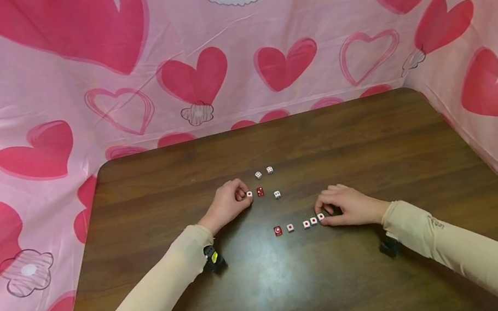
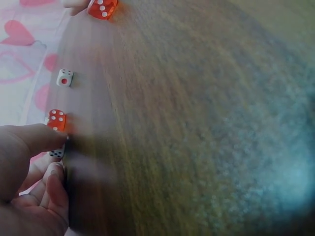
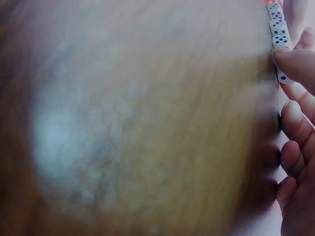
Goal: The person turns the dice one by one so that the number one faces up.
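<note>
My left hand [image 1: 226,204] pinches a white die [image 1: 249,194] with a red dot on its top face, between thumb and fingertips. In the left wrist view that die [image 2: 57,152] shows partly below the thumb. Just right of it lies a red die [image 1: 260,192]. Nearer to me runs a row of dice with a red die [image 1: 278,231] at its left end and a white die [image 1: 290,227] beside it. At the row's right end my right hand [image 1: 351,205] pinches another white die [image 1: 321,216], close against a white neighbour [image 1: 313,220]. Its thumb covers part of it in the right wrist view.
Two white dice lie farther back, one on the left [image 1: 258,175] and one on the right [image 1: 270,170]. A single white die [image 1: 277,194] sits between the hands. The brown wooden table [image 1: 274,295] meets a pink heart-patterned cloth [image 1: 266,24] behind and at both sides.
</note>
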The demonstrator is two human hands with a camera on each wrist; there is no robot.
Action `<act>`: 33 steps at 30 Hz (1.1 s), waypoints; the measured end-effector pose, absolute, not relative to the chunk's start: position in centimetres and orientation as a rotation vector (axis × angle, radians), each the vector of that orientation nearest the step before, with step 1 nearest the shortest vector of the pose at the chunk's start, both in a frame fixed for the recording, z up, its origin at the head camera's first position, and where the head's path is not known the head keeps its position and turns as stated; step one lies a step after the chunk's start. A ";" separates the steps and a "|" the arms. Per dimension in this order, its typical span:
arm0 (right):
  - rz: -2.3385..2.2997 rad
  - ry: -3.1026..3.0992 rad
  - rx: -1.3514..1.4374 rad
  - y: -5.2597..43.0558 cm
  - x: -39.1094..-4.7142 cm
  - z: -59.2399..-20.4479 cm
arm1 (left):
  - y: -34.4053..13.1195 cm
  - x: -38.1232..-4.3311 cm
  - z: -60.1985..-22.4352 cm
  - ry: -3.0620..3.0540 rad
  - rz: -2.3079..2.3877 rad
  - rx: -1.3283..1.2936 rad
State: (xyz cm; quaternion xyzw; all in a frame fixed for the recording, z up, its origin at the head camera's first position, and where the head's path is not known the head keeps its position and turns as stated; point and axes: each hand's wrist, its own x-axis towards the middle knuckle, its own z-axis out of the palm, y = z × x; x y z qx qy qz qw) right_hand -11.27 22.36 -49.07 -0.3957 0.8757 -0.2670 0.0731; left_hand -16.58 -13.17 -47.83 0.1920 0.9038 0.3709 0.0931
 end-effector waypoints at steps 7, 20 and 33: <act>-0.816 2.619 -1.195 22.4 -11.3 -49.1 | -13.2 -15.9 -47.5 2.689 1.041 0.625; -0.845 2.607 -1.226 22.5 -11.3 -48.9 | -13.1 -13.2 -47.1 2.683 0.934 0.707; -0.843 2.603 -1.219 22.5 -11.2 -48.5 | -12.8 -10.7 -46.7 2.714 0.866 0.832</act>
